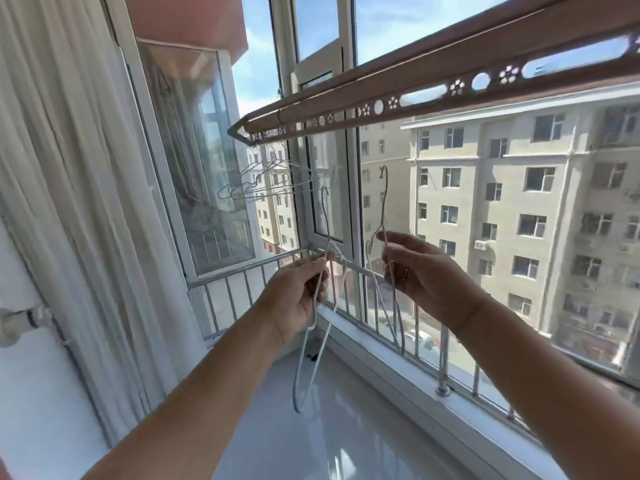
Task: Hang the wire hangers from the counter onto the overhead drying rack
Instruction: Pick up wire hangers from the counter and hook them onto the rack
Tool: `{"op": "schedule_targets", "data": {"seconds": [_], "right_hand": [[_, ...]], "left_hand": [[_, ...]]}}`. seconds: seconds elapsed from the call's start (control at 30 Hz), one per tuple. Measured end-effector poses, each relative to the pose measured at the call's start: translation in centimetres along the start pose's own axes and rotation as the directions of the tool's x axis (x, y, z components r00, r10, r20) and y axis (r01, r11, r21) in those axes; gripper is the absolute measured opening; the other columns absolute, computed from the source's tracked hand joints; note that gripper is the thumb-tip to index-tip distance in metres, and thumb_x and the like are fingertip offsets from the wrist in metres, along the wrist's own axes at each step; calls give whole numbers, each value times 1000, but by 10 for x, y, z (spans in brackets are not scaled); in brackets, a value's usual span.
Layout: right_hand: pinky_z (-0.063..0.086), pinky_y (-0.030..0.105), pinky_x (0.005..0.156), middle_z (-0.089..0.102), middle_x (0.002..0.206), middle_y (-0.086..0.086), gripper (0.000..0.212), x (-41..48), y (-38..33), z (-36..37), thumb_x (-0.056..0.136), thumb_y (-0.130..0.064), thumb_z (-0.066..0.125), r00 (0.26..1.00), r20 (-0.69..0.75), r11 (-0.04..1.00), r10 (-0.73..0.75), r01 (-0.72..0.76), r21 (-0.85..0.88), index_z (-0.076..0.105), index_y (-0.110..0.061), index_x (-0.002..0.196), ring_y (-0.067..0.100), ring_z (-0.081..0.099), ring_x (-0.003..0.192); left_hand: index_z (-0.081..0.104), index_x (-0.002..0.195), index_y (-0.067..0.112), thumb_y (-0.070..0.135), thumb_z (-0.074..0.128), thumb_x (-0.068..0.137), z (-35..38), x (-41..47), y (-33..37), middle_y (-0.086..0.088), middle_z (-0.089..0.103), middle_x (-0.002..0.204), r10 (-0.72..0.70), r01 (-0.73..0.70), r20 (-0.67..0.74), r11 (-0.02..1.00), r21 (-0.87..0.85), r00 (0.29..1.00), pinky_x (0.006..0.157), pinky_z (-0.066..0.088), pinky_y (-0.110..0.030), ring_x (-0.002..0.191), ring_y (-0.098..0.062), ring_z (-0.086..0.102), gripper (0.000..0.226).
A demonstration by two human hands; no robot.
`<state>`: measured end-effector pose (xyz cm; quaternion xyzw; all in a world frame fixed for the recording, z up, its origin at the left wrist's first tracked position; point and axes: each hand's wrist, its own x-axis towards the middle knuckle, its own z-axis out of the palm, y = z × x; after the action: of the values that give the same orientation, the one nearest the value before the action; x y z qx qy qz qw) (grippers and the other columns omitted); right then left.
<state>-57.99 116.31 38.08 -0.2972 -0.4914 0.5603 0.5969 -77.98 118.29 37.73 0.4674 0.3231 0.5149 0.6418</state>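
Curtain fabric, sheer white and pleated (69,168), hangs down the left side beside the window frame. Just right of it, a cluster of thin bare wire hangers (263,183) already hangs from the left end of the brown metal overhead drying rack with flower-shaped cutouts (450,86), which runs up and to the right across the window. Below them, the left hand (298,296) curls its fingers round a white-coated wire hanger (298,368), gripping it near the shoulder; its hook points up toward the rack without touching it, and its lower loop dangles above the glossy white counter (311,438). The right hand (426,271) pinches a second, thinner grey wire hanger (385,195) between thumb and fingertips just under the neck, hook upright and well below the rack. Both held hangers are off the counter. A silver metal railing (443,362) lines the sill, and a beige apartment block (519,202) fills the glass on the right.
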Motion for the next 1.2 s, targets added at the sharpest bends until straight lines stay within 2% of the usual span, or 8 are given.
{"op": "schedule_targets", "data": {"seconds": [0.1,0.23,0.4,0.53,0.9,1.2], "right_hand": [[50,21,57,55,74,2,30,40,10,19,87,-4,53,998,-49,999,-32,32,1,59,-7,117,12,51,65],[49,21,56,53,76,5,32,89,17,41,88,-3,52,990,-117,997,-83,83,-8,57,-4,120,13,50,64],[50,20,57,55,73,3,28,149,22,53,89,-2,52,975,-174,990,-138,128,-66,61,-8,115,11,52,60],[50,19,56,55,74,4,27,198,21,53,89,-2,52,967,-183,981,-178,159,-114,60,-7,114,14,50,66],[45,25,66,52,72,2,29,332,19,34,89,-1,52,950,-179,951,-255,213,-225,57,-6,117,12,49,64],[46,24,64,53,71,2,29,411,17,24,88,0,54,931,-196,919,-308,237,-314,59,-6,116,12,50,63]], "left_hand": [[67,105,2,7,51,91,-29,35,24,1,54,63,1,-2,46,999,35,999,46,42,-16,52,-6,47,22],[73,90,8,8,53,91,-64,86,51,-3,56,74,13,-23,126,997,76,992,50,41,-18,54,-8,46,21],[66,109,2,7,50,92,-85,145,77,-2,52,66,45,-57,190,997,60,981,49,43,-17,57,-9,46,23],[66,109,4,7,49,93,-95,198,89,-1,52,65,69,-78,226,997,27,972,47,43,-16,55,-7,47,23],[67,106,5,6,50,92,-113,334,111,1,55,62,124,-114,244,992,-56,962,49,42,-15,52,-5,48,22],[67,103,5,7,47,93,-135,427,121,1,53,63,135,-109,303,989,-103,944,50,42,-15,54,-5,46,22]]}}
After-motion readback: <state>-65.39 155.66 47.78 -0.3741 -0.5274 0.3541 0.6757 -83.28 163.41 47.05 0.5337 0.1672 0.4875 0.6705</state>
